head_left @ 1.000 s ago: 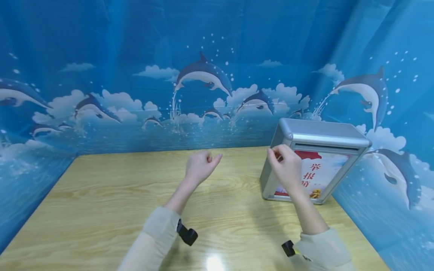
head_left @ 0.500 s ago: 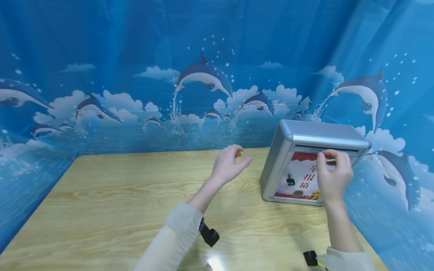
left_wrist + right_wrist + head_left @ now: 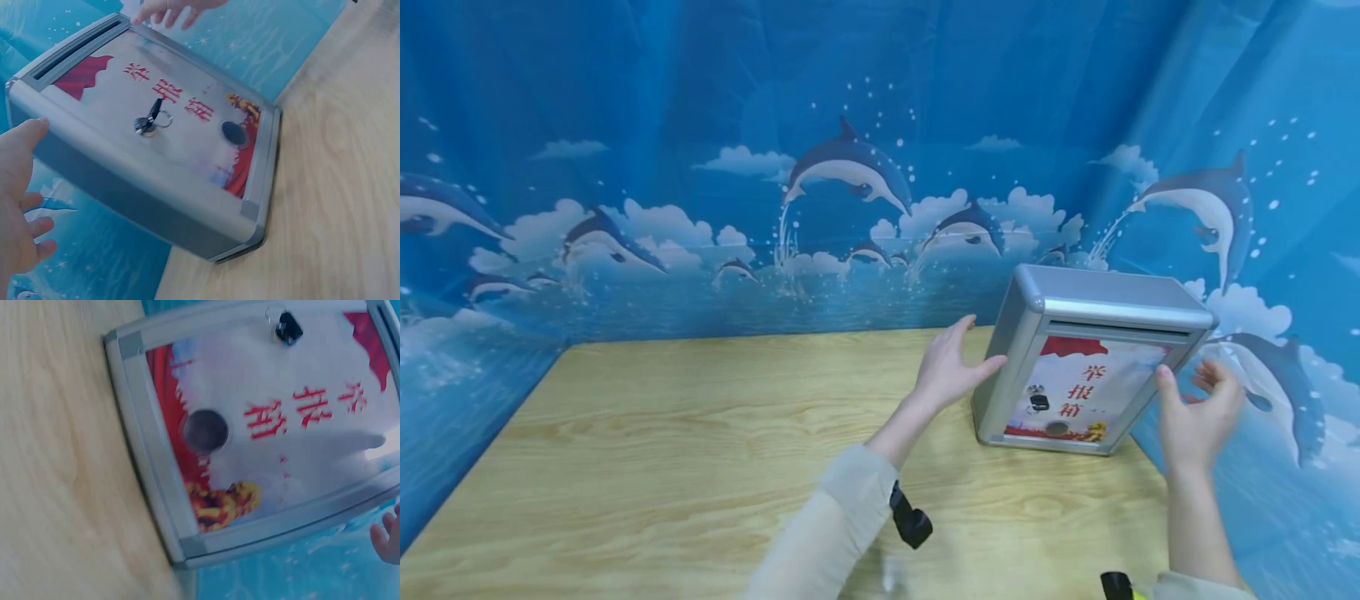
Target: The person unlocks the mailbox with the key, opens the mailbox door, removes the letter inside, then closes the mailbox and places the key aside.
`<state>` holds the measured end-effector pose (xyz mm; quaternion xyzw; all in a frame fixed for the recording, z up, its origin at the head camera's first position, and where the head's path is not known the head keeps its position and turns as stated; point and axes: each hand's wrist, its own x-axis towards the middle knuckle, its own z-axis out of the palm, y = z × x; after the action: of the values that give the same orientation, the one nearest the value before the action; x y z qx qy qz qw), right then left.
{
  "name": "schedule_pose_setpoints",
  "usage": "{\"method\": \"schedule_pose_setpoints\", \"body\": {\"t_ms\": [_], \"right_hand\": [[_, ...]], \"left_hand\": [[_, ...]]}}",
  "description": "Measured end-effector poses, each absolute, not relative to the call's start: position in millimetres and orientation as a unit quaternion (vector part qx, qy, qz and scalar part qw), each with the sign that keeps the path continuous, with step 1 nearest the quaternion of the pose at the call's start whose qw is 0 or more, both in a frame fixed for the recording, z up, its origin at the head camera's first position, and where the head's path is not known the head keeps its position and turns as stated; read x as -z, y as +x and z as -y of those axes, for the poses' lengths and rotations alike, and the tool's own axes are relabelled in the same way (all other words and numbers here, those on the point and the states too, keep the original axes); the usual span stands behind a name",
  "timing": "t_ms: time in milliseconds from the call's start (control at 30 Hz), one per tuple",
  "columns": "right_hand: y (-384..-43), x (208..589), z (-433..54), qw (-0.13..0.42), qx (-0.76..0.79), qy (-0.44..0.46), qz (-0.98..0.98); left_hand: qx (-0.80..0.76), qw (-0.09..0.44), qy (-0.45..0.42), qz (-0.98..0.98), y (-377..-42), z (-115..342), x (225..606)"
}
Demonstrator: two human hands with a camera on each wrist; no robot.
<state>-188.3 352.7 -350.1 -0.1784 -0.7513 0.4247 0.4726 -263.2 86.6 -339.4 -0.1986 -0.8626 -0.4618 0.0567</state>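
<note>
The upright silver metal box with a slot [image 3: 1086, 358] stands between both spread, empty hands — left hand [image 3: 951, 367] apparently touching its side, right hand [image 3: 1198, 408] just clear.

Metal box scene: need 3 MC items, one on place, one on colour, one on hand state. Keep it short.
1. Where does the metal box stand on the wooden table?
A. near left corner
B. far right corner
C. centre

2. What colour are the characters on the box front?
A. red
B. green
C. black

3. How do the left hand and right hand stand?
A. both fists
B. both open beside the box
C. both gripping the key

Answers:
1 B, the head view shows it at the table's far right, by the dolphin backdrop.
2 A, red strokes on the white panel.
3 B, spread fingers flank the box sides; the key sits alone in the lock.
</note>
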Motion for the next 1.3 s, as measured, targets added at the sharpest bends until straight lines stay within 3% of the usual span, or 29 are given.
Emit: {"method": "schedule_pose_setpoints", "body": {"t_ms": [200, 367, 667, 1300], "right_hand": [[-194, 361, -364, 0.349, -0.477, -0.200, 0.781], [-198, 371, -374, 0.289, -0.494, -0.197, 0.796], [-208, 388, -382, 0.279, -0.479, -0.188, 0.811], [-214, 396, -383, 0.274, -0.494, -0.197, 0.801]], "left_hand": [[0.453, 0.031, -0.186, 0.871, -262, -106, 348], [0.467, 0.021, -0.191, 0.863, -259, -123, 357], [0.478, -0.010, -0.159, 0.864, -258, -141, 365], [0.528, 0.016, -0.109, 0.842, -257, -153, 368]]}}
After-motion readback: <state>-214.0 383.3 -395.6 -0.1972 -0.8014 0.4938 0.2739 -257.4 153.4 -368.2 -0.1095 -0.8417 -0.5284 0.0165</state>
